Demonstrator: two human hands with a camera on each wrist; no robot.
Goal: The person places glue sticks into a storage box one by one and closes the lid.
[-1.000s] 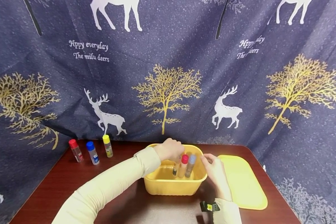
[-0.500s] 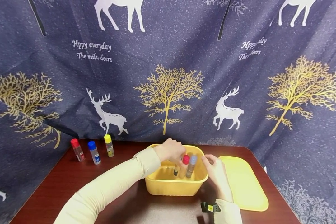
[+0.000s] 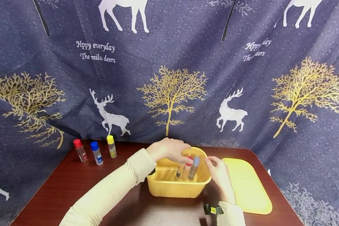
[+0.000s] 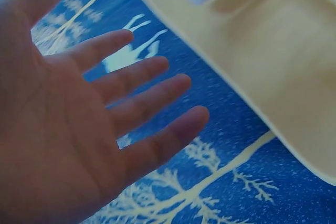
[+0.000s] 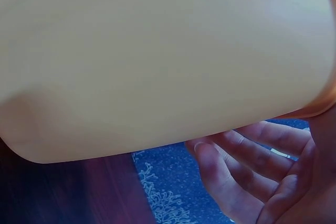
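Note:
In the head view my left hand [image 3: 172, 151] hovers over a yellow plastic bin [image 3: 175, 190]. Its fingers are spread and its palm holds nothing in the left wrist view. Just below its fingers, inside the bin, stand a red-capped bottle [image 3: 185, 172] and a blue-capped bottle [image 3: 194, 169]. A third bottle [image 3: 179, 171] with a dark label is partly covered by this hand. My right hand [image 3: 218, 172] touches the bin's right end. From the right wrist view, its loosely bent fingers [image 5: 252, 153] lie against the outer wall, with their contact partly hidden.
Three small clear bottles stand at the table's back left: one red-capped [image 3: 80, 151], one blue-capped [image 3: 97, 153], one yellow-capped [image 3: 111, 147]. A flat yellow lid [image 3: 248, 188] lies on the right of the dark red table [image 3: 73, 188]. A patterned cloth [image 3: 169, 47] hangs behind.
My left hand has let go of a bottle in the bin; its fingers have straightened and it has risen slightly. The right hand keeps its place at the bin's end.

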